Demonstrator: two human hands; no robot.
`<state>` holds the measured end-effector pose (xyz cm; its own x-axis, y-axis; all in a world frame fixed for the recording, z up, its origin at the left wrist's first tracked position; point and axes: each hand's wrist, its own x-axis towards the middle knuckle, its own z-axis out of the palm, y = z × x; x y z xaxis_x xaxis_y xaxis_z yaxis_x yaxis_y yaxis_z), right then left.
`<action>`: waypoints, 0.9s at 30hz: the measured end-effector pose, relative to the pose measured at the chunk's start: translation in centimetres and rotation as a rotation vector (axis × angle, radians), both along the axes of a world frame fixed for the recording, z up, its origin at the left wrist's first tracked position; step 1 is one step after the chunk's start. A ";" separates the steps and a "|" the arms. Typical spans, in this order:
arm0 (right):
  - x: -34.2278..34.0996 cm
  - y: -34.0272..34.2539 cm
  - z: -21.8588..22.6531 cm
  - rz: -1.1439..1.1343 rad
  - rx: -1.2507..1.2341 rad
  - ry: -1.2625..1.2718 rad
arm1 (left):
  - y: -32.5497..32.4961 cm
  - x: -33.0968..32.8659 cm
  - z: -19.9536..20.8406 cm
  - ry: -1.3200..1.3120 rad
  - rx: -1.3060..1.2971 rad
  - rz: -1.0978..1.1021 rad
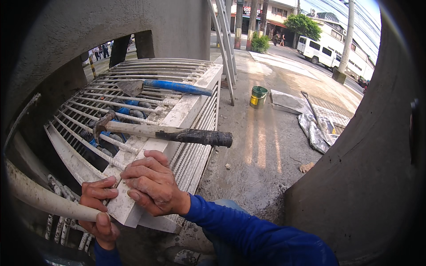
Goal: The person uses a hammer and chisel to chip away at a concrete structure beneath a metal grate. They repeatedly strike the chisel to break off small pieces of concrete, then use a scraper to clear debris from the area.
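My left hand (pixel 98 210) curls around the end of a thick off-white pipe (pixel 53 201), its thumb at the pipe's tip and its fingers beside the near corner of a white metal grille box (pixel 122 206). My right hand (pixel 153 186) rests on that corner with its fingers bent together; what is under them, if anything, is hidden. Just beyond it a hammer (pixel 146 130) lies across the bars, its handle wrapped in black tape at the end. Farther back lies a trowel-like tool (pixel 177 87) with a blue handle and a dirty metal blade.
Blue fittings and pipes (pixel 126 108) show beneath the bars. Grey concrete walls (pixel 355 190) stand on both sides. Over the wet floor are a green bucket (pixel 258 96), a shovel (pixel 314 111) and silvery sheeting (pixel 313 133). A ladder (pixel 225 44) leans behind the box.
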<state>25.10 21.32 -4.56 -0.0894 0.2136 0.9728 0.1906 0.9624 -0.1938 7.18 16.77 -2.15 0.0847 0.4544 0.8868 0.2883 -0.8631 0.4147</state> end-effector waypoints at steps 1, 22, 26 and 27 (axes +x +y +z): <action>0.0 0.0 0.0 0.000 0.000 0.000 | 0.0 -0.1 0.0 -0.001 -0.012 -0.005; 0.0 -0.2 0.1 0.007 -0.008 0.001 | 0.0 -0.1 -0.1 -0.008 -0.014 -0.015; 0.1 -0.2 0.1 0.003 -0.004 -0.002 | 0.0 -0.1 -0.1 0.000 -0.013 -0.012; 0.0 -0.1 0.1 0.002 -0.002 0.000 | 0.0 -0.1 -0.1 0.001 -0.012 -0.010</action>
